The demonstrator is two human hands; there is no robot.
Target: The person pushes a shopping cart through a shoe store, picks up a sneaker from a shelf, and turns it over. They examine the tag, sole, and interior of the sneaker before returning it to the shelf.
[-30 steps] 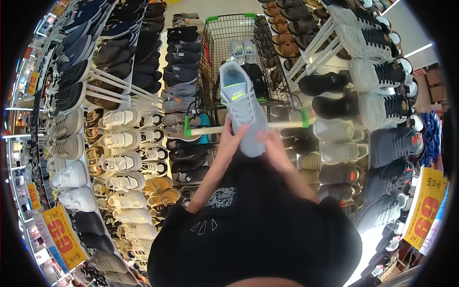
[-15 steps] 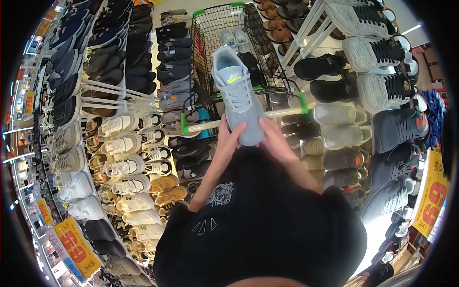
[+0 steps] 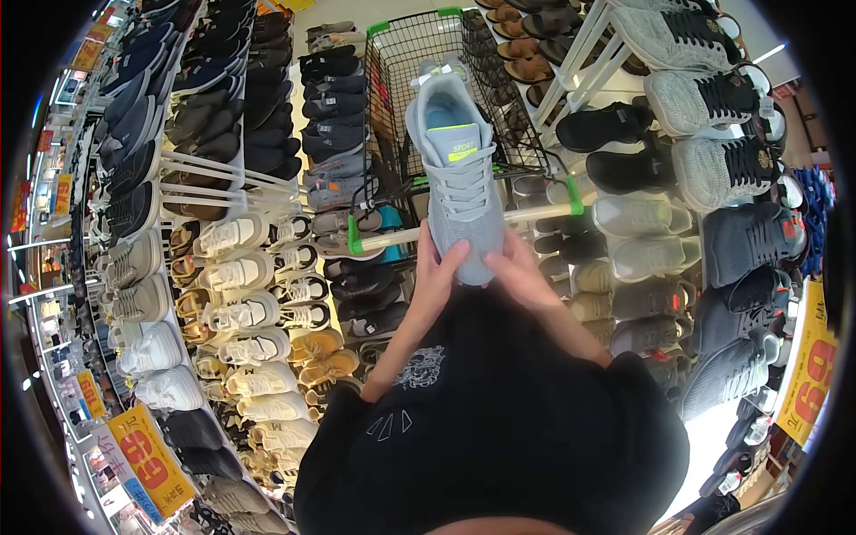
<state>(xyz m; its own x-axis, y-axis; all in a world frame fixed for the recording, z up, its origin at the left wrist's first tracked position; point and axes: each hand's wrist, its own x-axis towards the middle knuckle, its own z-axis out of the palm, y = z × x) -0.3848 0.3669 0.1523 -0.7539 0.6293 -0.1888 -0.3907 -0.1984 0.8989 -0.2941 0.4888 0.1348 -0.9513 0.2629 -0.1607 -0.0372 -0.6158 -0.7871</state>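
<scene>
both hands clasp toe of grey sneaker (image 3: 456,178), left hand (image 3: 439,272) and right hand (image 3: 510,267) fingers pressed against its sides. sneaker at frame centre, above shopping cart (image 3: 401,53) handle. since half second ago: shoe raised slightly, shifted right; inspection ongoing, not yet set down.

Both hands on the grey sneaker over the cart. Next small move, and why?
Probably ease the grey sneaker forward and down into the wire cart. The left hand and right hand pinch only its toe end, heel pointing away over the basket, above the cart handle; other shoes seem to lie inside already.
</scene>
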